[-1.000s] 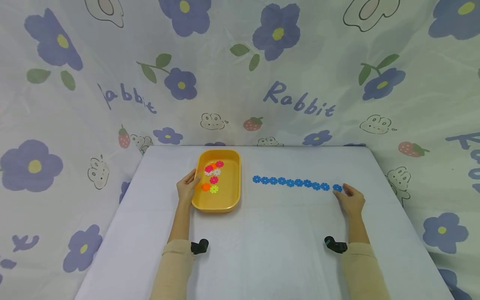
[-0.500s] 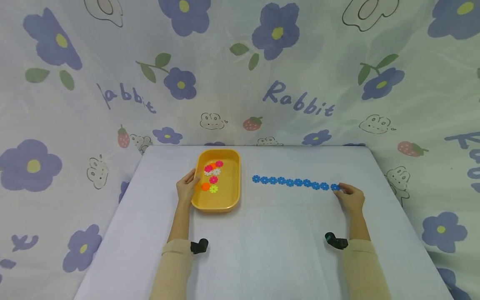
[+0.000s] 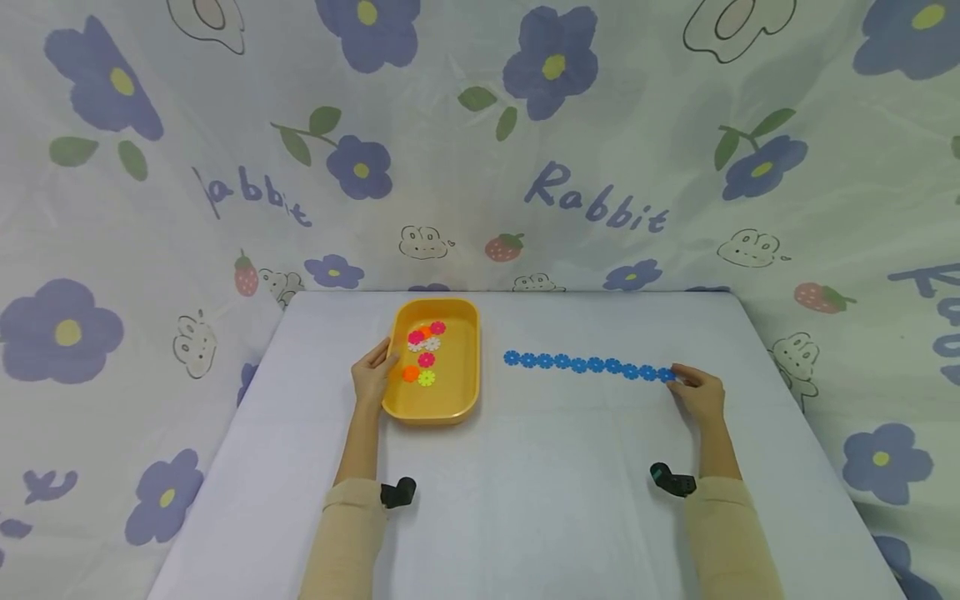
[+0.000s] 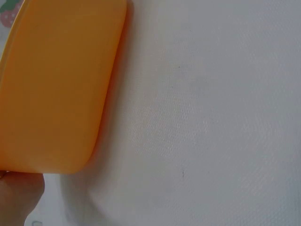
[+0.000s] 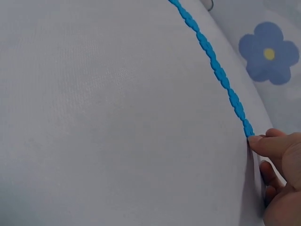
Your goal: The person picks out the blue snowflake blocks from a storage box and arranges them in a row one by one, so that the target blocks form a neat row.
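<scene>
A row of blue flower-shaped plastic discs (image 3: 579, 365) lies flat on the white tabletop, running rightward in the head view. At its right end my right hand (image 3: 701, 396) pinches the last blue flower disc (image 3: 664, 375), which now touches its neighbour. The right wrist view shows the same blue chain (image 5: 220, 73) leading to my thumb and fingertips. On the left, a yellow tray (image 3: 459, 392) holds several flower discs in pink, orange, white and yellow-green. My left hand (image 3: 371, 375) grips the tray's left rim; in the left wrist view the tray's wall (image 4: 56, 89) hides most of that hand.
White cloth covers the table (image 3: 525, 500), whose far edge meets a backdrop (image 3: 450, 167) printed with flowers and rabbits. A black wrist camera (image 3: 397, 492) sits on the left wrist and another black wrist camera (image 3: 672, 481) on the right.
My right hand has slid left with the pinched blue flower disc, shutting the gap to the row's end. My left hand and the tray have stayed in place.
</scene>
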`<state>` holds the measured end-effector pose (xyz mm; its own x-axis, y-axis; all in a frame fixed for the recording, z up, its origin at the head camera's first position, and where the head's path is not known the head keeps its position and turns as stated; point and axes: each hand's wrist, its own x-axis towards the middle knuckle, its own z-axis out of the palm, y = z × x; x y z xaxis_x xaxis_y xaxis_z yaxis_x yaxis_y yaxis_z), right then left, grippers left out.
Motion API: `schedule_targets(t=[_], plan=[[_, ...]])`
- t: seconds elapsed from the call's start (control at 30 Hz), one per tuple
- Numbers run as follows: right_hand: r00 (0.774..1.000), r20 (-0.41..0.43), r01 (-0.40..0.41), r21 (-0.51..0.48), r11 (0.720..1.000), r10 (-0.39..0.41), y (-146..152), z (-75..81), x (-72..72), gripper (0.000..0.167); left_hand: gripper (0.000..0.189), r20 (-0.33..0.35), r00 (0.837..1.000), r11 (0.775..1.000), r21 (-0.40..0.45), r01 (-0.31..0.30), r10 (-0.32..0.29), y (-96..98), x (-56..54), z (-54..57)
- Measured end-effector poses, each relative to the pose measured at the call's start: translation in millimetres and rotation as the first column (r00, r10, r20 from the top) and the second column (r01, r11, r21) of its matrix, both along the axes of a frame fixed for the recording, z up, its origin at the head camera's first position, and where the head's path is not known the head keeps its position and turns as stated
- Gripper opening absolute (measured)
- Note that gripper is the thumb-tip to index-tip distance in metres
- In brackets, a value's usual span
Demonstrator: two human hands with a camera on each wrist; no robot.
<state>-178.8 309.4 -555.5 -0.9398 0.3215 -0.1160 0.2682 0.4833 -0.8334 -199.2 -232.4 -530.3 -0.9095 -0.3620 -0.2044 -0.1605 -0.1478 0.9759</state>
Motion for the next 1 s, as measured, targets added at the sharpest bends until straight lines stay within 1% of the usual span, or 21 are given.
schedule_targets(t=[0.23,0.4,0.57,0.67,0.83,0.9,1.0], plan=[[0.997,-0.028,0.068,0.002,0.998,-0.068,-1,-7.6,-1.5,0.038,0.044,-0.009,1.000,1.000,0.002,0.001,-0.001,1.4,-0.5,-2.1],[0.994,-0.033,0.103,-0.013,0.995,-0.103,0,-10.5,1.3,0.040,0.044,-0.018,1.000,1.000,0.000,0.001,-0.001,2.4,-0.4,-1.8],[0.994,-0.041,0.099,-0.013,0.995,-0.100,1,-10.3,6.3,0.042,0.045,-0.007,1.000,1.000,-0.014,0.011,-0.011,1.9,-1.3,-0.5],[0.995,-0.046,0.085,-0.015,0.996,-0.086,1,-9.3,9.4,0.044,0.044,0.008,1.000,1.000,-0.023,0.004,-0.004,1.7,-2.2,0.1],[0.994,-0.067,0.091,-0.010,0.996,-0.092,3,-11.7,14.5,0.045,0.043,-0.006,1.000,1.000,-0.030,0.010,-0.010,0.7,-3.6,-1.4],[0.993,-0.076,0.094,0.003,0.996,-0.093,3,-12.6,16.7,0.045,0.043,-0.007,1.000,0.999,-0.030,0.017,-0.017,-0.2,-4.2,-2.8],[0.994,-0.083,0.078,0.033,0.996,-0.075,2,-11.8,20.1,0.048,0.043,0.009,1.000,0.999,-0.046,0.018,-0.017,-3.3,-4.5,-3.4]])
